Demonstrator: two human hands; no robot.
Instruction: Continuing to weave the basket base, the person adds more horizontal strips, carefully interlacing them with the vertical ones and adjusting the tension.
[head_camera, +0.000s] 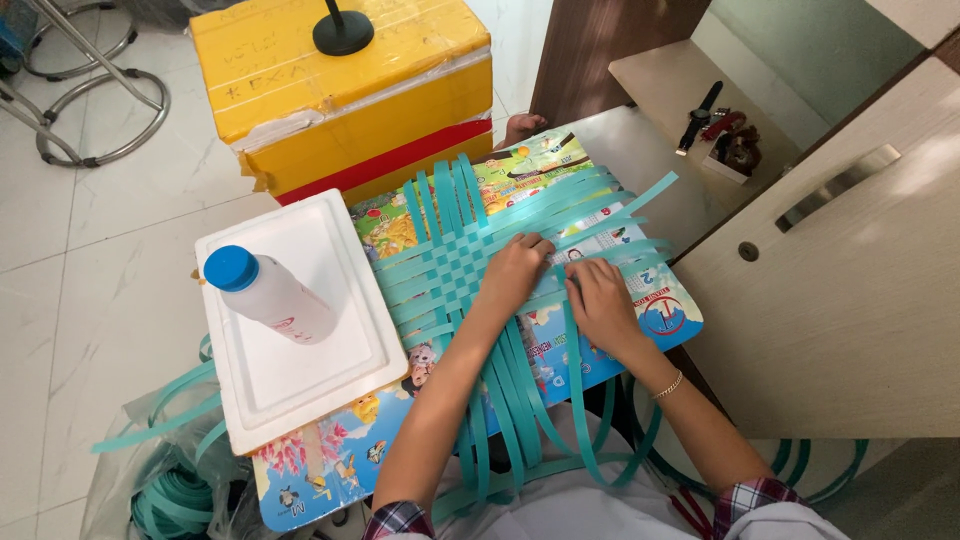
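I see both hands, left hand (515, 268) and right hand (600, 300), pressed flat and open on teal woven strips (450, 265); one white bottle (268, 295) on one foam tray (300, 370) stands left, one yellow box (350, 100) behind.

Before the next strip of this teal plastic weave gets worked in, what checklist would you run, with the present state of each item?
1. Left hand pressing flat on the woven patch of teal plastic strips: ok.
2. Right hand on the loose strips at the patch's right edge: ok; whether it pinches one, cannot tell.
3. Colourful printed board lying flat under the weave: ok.
4. White plastic bottle with blue cap on the white foam tray apart from the weave: ok.
5. Loose strip ends hanging off the near edge untangled: cannot tell.
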